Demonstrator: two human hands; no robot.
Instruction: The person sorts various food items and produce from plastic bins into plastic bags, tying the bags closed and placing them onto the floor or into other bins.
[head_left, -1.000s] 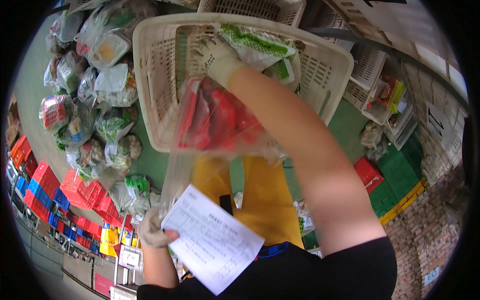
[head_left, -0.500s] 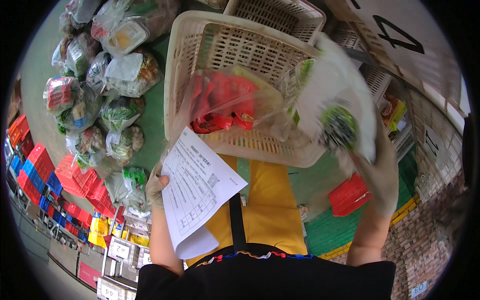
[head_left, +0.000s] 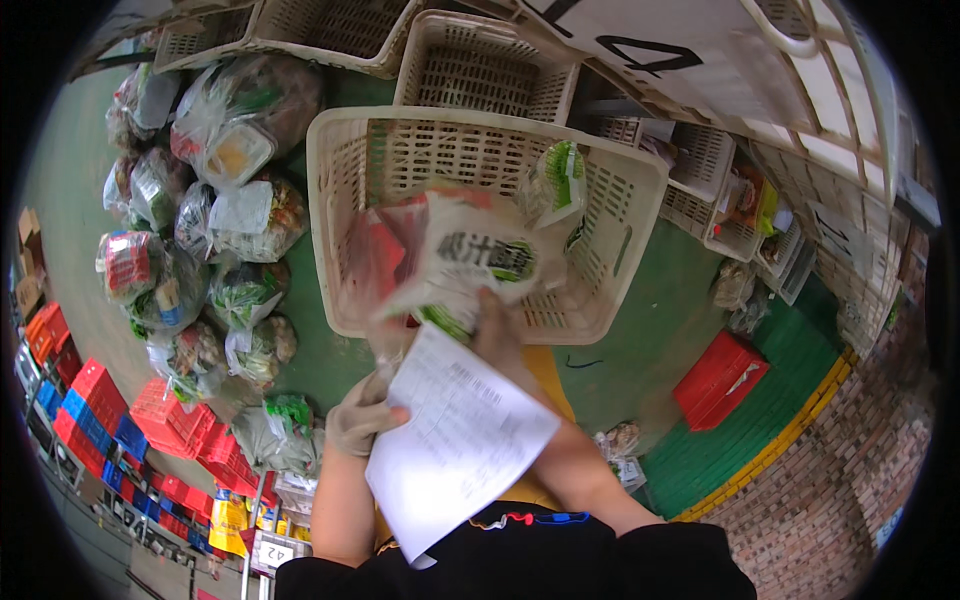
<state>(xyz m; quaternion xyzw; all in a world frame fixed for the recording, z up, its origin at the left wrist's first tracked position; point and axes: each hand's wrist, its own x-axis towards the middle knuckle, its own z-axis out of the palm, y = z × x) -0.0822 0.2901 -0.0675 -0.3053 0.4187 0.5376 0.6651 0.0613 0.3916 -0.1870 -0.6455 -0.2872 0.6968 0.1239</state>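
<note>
My left hand (head_left: pixel 362 418), in a pale glove with a bare fingertip, is closed on a printed sheet of paper (head_left: pixel 455 440). Just above it, the bunched edge of a clear plastic bag (head_left: pixel 385 345) comes close to its fingers; whether they grip it too, I cannot tell. My right hand (head_left: pixel 498 335) grips a white-and-green plastic food package (head_left: pixel 475 250), slightly blurred, over the bag in the white crate (head_left: pixel 335 300). Red packages (head_left: pixel 395 245) show through the bag beside it. Another green-and-white package (head_left: pixel 558 185) leans at the crate's right side. The sheet partly covers my right wrist.
Several filled produce bags (head_left: pixel 245 215) stand on the green floor at left. More white crates (head_left: pixel 485 70) line the far side. A red crate (head_left: pixel 720 380) lies at right, near the yellow floor edge (head_left: pixel 770 460). Stacked red and blue crates (head_left: pixel 175 415) stand at lower left.
My right hand has brought the white-and-green package from the right side to over the bag in the crate. My left hand and the sheet have shifted right and nearer me.
</note>
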